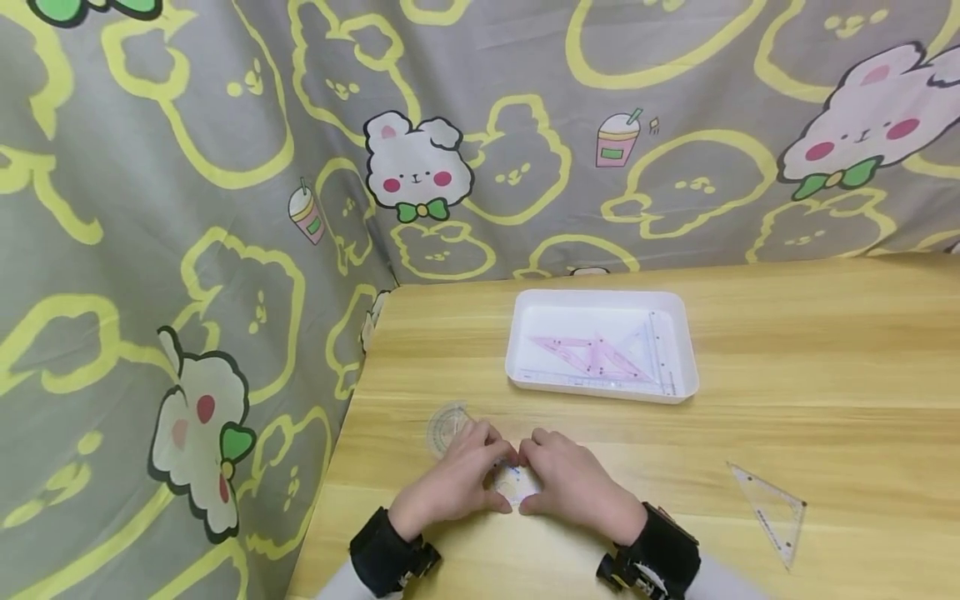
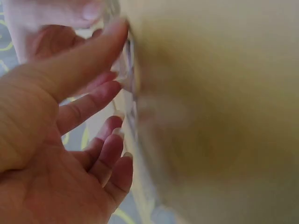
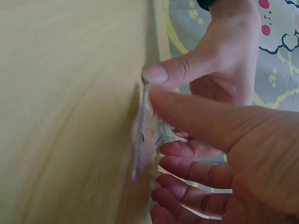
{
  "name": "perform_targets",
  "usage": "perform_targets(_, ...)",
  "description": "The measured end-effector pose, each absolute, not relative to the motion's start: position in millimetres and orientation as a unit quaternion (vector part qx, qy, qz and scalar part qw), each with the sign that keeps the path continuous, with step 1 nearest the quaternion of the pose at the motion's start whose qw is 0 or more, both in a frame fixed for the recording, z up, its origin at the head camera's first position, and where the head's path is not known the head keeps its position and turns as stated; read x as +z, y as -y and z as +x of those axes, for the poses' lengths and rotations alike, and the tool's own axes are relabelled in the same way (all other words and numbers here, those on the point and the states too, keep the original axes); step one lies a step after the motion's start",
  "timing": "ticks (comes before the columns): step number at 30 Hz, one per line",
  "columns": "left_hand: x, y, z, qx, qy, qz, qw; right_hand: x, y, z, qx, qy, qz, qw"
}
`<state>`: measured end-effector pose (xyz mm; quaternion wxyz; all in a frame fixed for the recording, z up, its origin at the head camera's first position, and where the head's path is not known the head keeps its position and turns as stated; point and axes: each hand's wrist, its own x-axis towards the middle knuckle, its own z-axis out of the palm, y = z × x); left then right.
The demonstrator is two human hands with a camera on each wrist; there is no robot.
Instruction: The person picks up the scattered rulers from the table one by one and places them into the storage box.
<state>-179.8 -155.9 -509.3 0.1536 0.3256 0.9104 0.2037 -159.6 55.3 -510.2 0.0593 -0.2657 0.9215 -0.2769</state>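
Clear protractor [image 1: 516, 486] lies flat on the table [image 1: 787, 400] near the front edge, pinched between both hands. Left hand [image 1: 457, 481] and right hand [image 1: 573, 487]: thumb + fingertips curl onto its rim, tips nearly touching.

Risk: thin slick plastic, edge-only grip, so it could skid or snap back flat.

Wrist cams show the lifted-edge contact; head cam alone shows the 2nd protractor [image 1: 447, 427], tray [image 1: 525, 367] w/ rulers, set square [image 1: 772, 510].
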Motion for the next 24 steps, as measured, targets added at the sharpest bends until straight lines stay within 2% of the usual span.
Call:
perform_targets(4, -514.2, 154.0, -175.7, 0.227, -0.909, 0.307, 0.165, -516.1, -57.3, -156.3, -0.276, -0.918, -0.282, 0.045)
perform_targets(13, -515.2, 143.1, -170.3, 0.202, -0.917, 0.311, 0.149, -517.6, -62.2, -157.4, -0.287, -0.914, -0.283, 0.052)
perform_targets(18, -512.2, 138.2, -169.7, 0.243, -0.898, 0.323, 0.175, -514.9, -71.3, -165.4, -0.376, -0.876, -0.281, 0.111)
perform_targets(21, -513.6, 139.4, -170.4, 0.321, -0.874, 0.301, 0.208, -511.8, -78.8, -172.9, -0.428, -0.845, -0.280, 0.158)
perform_targets(24, -515.6, 143.2, -172.9, 0.401, -0.849, 0.262, 0.222, -507.7, -86.7, -179.1, -0.452, -0.828, -0.281, 0.179)
